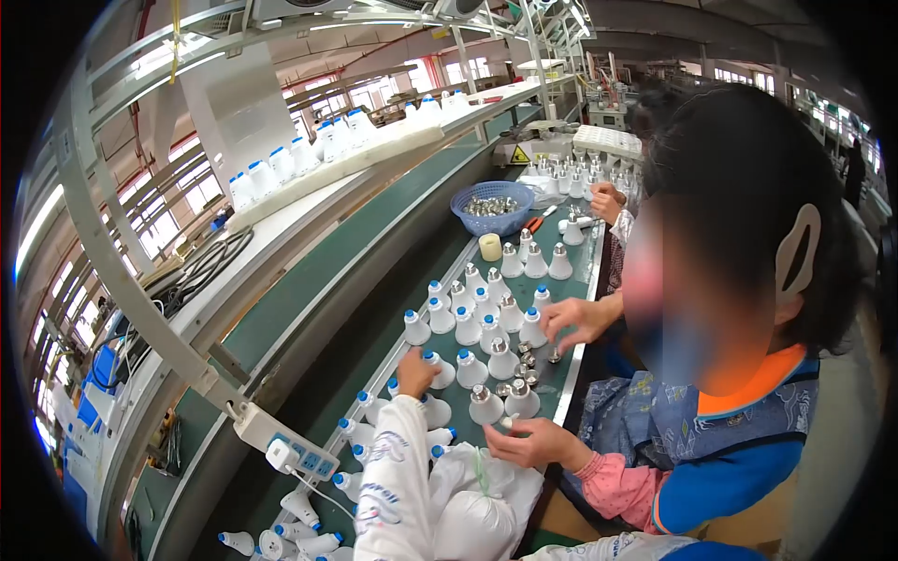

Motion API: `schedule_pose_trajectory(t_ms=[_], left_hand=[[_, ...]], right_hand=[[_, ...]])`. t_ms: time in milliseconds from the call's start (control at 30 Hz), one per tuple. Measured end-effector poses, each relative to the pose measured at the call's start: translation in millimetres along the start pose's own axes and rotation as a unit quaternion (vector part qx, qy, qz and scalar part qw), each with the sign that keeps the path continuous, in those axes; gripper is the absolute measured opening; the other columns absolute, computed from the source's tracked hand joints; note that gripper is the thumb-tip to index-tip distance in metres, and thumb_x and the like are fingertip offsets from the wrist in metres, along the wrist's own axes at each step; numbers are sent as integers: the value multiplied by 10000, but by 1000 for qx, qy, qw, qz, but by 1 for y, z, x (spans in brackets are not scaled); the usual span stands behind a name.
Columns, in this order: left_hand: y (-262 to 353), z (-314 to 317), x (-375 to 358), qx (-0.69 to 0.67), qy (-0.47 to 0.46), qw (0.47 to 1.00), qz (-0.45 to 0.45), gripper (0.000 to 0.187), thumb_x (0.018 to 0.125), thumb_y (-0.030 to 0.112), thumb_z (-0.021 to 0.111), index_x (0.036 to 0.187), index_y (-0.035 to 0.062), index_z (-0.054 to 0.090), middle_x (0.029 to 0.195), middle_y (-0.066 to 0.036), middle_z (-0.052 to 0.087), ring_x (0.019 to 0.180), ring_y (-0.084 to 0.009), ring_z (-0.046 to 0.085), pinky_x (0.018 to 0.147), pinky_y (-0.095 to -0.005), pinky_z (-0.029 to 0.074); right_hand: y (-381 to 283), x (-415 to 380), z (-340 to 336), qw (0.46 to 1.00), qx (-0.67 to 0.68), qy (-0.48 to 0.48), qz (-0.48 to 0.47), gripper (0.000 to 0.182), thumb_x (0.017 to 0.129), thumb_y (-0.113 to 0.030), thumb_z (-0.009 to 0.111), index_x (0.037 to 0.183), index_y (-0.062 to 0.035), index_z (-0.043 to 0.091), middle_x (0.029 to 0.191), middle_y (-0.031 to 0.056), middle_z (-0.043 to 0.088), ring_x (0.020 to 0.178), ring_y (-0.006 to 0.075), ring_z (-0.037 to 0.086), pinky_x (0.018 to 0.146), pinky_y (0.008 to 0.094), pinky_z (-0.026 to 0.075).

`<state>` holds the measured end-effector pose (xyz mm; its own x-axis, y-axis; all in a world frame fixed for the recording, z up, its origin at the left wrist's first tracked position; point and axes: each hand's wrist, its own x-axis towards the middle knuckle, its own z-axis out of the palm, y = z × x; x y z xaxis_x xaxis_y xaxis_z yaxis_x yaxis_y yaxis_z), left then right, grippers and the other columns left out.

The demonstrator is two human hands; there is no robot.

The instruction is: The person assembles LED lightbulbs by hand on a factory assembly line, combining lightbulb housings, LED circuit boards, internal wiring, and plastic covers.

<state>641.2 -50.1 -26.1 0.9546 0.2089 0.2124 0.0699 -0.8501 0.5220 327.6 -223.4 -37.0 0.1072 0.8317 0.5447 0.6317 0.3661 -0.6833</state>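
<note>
My left hand (416, 372), in a white sleeve with blue lettering, reaches over the belt. Its fingers are closed at a white light bulb housing (440, 372) with a blue tip, partly hidden by the hand. Around it stand several blue-tipped housings (470, 371). Others lie on their sides along the belt's left edge, near my forearm. Farther up and to the right are bulbs with silver screw caps (502, 360). A white plastic bag (477, 519) sits right of my sleeve. My right hand is out of view; only printed white cloth shows at the bottom edge.
A co-worker sits close on the right; one hand (531, 441) is near capped bulbs, the other (585, 320) over loose metal caps (526, 363). Beyond are a blue basket (488, 222) of caps, a tape roll (490, 247) and another person's hands. A power strip (285, 442) hangs left.
</note>
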Motion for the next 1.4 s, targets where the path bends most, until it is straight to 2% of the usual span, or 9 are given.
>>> schedule_pose_trajectory(t_ms=[133, 267, 400, 533, 600, 667, 833, 1167, 1400], left_hand=[[34, -84, -58, -18, 138, 978, 154, 536, 648, 109, 750, 1141, 8, 565, 1143, -181, 573, 1006, -339, 571, 866, -394, 463], [86, -190, -195, -142, 58, 983, 101, 426, 677, 13, 697, 1084, -13, 574, 1014, -120, 607, 870, -202, 593, 756, -276, 473], [39, -194, -378, -82, 187, 979, 14, 370, 685, -50, 629, 1041, -6, 540, 911, -55, 532, 698, -131, 528, 674, -248, 457], [36, -121, -488, -396, 180, 853, -288, 302, 819, 5, 639, 1088, 32, 503, 1036, -75, 609, 954, -129, 557, 870, -257, 441], [12, -87, -493, -421, 198, 845, -265, 608, 636, -75, 658, 1196, 6, 437, 1048, -75, 500, 745, -151, 533, 694, -263, 477], [49, -82, -470, -496, 174, 802, -284, 788, 610, -111, 651, 1315, 20, 322, 1141, -76, 467, 897, -185, 539, 763, -296, 491], [47, -49, -447, -612, 208, 737, -196, 503, 798, 45, 676, 1237, 21, 432, 1167, -59, 532, 1028, -155, 546, 860, -271, 456], [56, -51, -455, -576, 283, 723, -255, 177, 853, 14, 596, 1007, -64, 631, 778, -54, 616, 647, -94, 560, 597, -241, 471], [48, -54, -446, -562, 324, 733, -206, 169, 865, 31, 600, 996, -71, 632, 746, -47, 609, 597, -80, 530, 573, -215, 450]], right_hand=[[10, -3, 15, 1000, 0, -14, -19, 144, 739, -185, 598, 824, -86, 536, 564, 116, 519, 562, 328, 489, 648, 408, 362], [10, -2, 22, 1000, -17, -25, 3, 75, 728, -171, 588, 723, -106, 552, 563, 100, 530, 551, 305, 494, 626, 403, 361], [19, 2, 25, 999, 45, -6, 30, 232, 743, -101, 599, 968, -62, 559, 652, 125, 574, 672, 316, 563, 745, 382, 393], [8, 10, 6, 993, 62, -15, 96, 215, 802, -162, 567, 990, -64, 605, 796, 112, 610, 747, 300, 561, 752, 367, 394], [3, 14, 2, 995, 64, 27, 75, 251, 781, -126, 571, 1022, -68, 616, 818, 110, 635, 755, 301, 577, 766, 382, 394], [3, 13, 3, 997, 30, 18, 70, 258, 772, -114, 563, 1018, -72, 629, 870, 110, 642, 781, 301, 575, 781, 383, 402], [2, 14, -8, 999, -26, -1, 24, 306, 747, -121, 594, 1048, -75, 622, 909, 79, 640, 836, 278, 572, 802, 372, 406], [-40, 12, -44, 928, -325, -167, 77, 850, 490, -241, 827, 1250, -87, 477, 1225, 123, 507, 1197, 293, 416, 976, 477, 305], [-22, 12, -47, 917, -366, -148, 56, 714, 488, -312, 826, 1098, -106, 518, 938, 45, 541, 974, 223, 500, 883, 394, 345]])
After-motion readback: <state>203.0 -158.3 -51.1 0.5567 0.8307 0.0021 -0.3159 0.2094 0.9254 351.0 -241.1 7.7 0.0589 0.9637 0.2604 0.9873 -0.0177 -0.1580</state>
